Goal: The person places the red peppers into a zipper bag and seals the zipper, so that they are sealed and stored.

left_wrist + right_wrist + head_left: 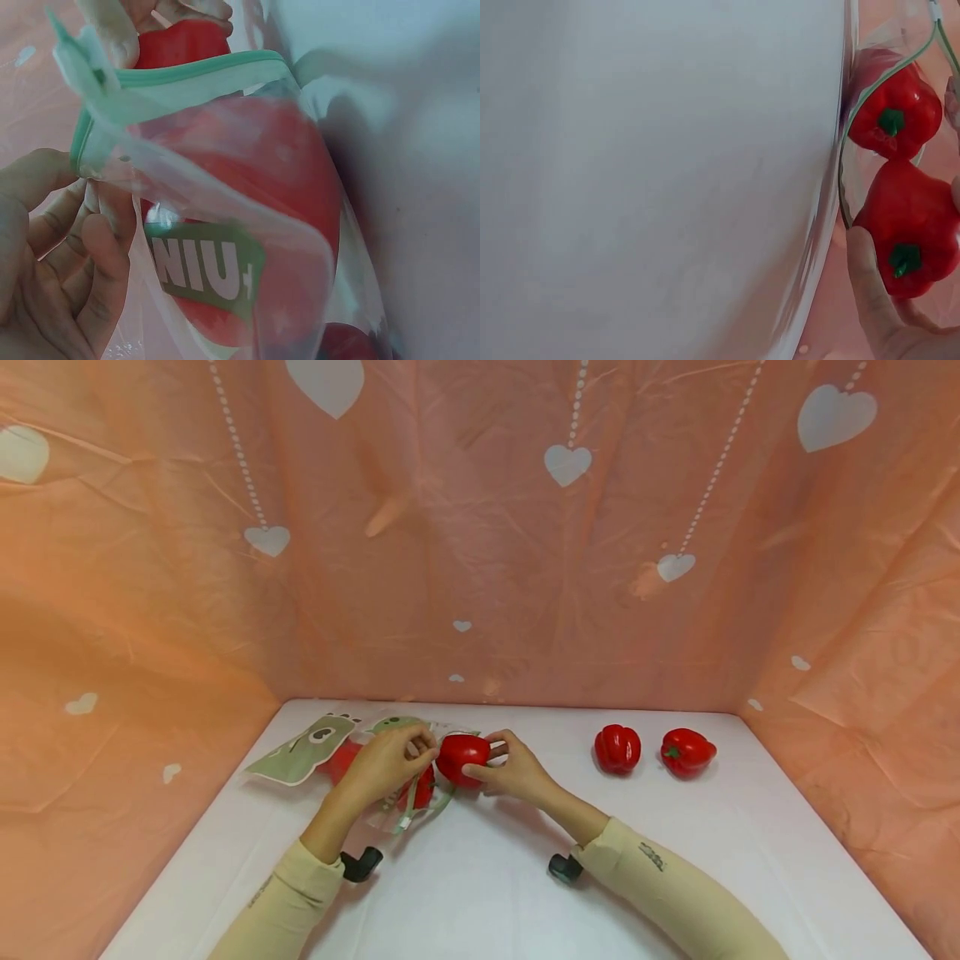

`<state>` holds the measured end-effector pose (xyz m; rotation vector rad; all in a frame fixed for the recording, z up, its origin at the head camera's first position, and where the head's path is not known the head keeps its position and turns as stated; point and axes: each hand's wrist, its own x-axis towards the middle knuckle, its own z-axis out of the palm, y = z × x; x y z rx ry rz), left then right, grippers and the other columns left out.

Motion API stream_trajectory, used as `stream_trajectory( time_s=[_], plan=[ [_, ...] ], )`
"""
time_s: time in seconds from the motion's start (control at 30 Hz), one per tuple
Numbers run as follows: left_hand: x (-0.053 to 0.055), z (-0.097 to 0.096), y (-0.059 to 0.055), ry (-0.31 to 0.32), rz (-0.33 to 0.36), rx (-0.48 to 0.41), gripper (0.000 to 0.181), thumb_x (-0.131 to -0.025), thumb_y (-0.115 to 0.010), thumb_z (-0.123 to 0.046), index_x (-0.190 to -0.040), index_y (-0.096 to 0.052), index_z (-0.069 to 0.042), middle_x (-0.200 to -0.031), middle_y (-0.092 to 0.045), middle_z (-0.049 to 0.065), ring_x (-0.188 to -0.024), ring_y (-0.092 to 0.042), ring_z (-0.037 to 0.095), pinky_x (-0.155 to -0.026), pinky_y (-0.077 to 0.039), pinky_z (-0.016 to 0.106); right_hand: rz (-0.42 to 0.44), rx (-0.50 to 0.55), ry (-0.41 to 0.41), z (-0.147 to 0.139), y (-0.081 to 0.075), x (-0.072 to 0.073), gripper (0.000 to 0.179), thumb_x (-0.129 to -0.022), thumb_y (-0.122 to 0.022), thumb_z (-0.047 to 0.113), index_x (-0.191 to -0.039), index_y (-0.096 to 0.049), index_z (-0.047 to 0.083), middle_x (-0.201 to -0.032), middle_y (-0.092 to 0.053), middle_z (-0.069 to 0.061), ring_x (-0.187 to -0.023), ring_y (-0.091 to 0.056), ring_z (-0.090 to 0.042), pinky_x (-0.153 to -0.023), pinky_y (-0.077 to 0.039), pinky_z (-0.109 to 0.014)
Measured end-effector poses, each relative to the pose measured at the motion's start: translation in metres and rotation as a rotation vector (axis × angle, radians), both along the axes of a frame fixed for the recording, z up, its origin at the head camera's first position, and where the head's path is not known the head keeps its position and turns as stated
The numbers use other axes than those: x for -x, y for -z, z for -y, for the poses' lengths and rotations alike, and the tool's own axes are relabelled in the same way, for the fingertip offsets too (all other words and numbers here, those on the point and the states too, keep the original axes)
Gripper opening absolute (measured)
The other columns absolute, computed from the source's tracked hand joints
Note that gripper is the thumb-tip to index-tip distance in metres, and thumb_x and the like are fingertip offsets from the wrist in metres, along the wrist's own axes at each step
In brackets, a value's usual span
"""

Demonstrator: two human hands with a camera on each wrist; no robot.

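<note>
Red pepper [463,760] is held in the right hand [519,770], thumb and fingers spread to its width. Just left of this grip, the left hand [386,762] pinches the edge of a clear bag [225,214] containing another pepper [895,112]. Two loose peppers [617,749] lie well to the right.

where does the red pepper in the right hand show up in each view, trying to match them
Head: red pepper below centre, in the right hand.
Left wrist: red pepper at the top, left of centre, partly hidden by the green-edged bag.
Right wrist: red pepper at lower right.
Shared landmark: the green-edged bag.
</note>
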<state>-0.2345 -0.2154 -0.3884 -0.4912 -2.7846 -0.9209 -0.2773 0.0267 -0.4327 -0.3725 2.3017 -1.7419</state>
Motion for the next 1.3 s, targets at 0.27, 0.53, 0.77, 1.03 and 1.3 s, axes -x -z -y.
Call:
stream_trajectory(
  time_s=[0.27, 0.53, 0.77, 1.03, 1.3],
  plan=[
    [0.000, -0.002, -0.001, 0.007, -0.018, 0.013, 0.010, -0.100, -0.078, -0.018, -0.108, -0.074, -0.014, -0.092, -0.073, -0.004, -0.083, -0.069, 0.014, -0.073, -0.059, 0.032, -0.045, -0.063, 0.005, 0.003, -0.005, -0.002, 0.067, -0.089, -0.089, 0.018, -0.142, -0.052, 0.000, -0.126, -0.067, -0.024, -0.103, -0.075, -0.035, -0.090, -0.062, -0.046],
    [0.001, -0.002, 0.000, 0.017, -0.023, 0.013, 0.009, -0.100, -0.077, -0.017, -0.107, -0.073, -0.014, -0.091, -0.073, -0.005, -0.083, -0.068, 0.013, -0.073, -0.058, 0.033, -0.044, -0.062, -0.015, 0.002, -0.003, -0.003, 0.070, -0.088, -0.087, 0.009, -0.145, -0.048, -0.002, -0.130, -0.066, -0.024, -0.113, -0.073, -0.037, -0.098, -0.059, -0.048],
    [0.000, -0.003, 0.001, 0.017, -0.031, 0.017, 0.009, -0.099, -0.078, -0.018, -0.105, -0.073, -0.014, -0.090, -0.073, -0.005, -0.082, -0.068, 0.014, -0.072, -0.058, 0.033, -0.041, -0.033, 0.052, 0.008, 0.000, -0.003, 0.065, -0.088, -0.089, 0.013, -0.138, -0.051, -0.005, -0.126, -0.069, -0.024, -0.104, -0.075, -0.034, -0.091, -0.062, -0.043],
    [0.000, -0.003, 0.000, 0.016, -0.035, 0.025, 0.009, -0.099, -0.078, -0.019, -0.105, -0.072, -0.014, -0.090, -0.073, -0.005, -0.081, -0.069, 0.012, -0.074, -0.058, 0.036, 0.016, 0.040, 0.062, 0.014, 0.001, 0.000, 0.068, -0.090, -0.089, 0.013, -0.142, -0.050, -0.005, -0.127, -0.066, -0.025, -0.084, -0.080, -0.030, -0.083, -0.064, -0.040],
    [0.001, -0.004, 0.001, 0.014, -0.023, 0.035, 0.010, -0.100, -0.078, -0.020, -0.105, -0.072, -0.014, -0.090, -0.073, -0.005, -0.081, -0.068, 0.013, -0.073, -0.058, 0.036, -0.008, 0.005, 0.082, 0.019, 0.005, 0.004, 0.066, -0.090, -0.089, 0.014, -0.141, -0.052, -0.005, -0.123, -0.068, -0.023, -0.087, -0.079, -0.030, -0.079, -0.063, -0.034]
  ],
)
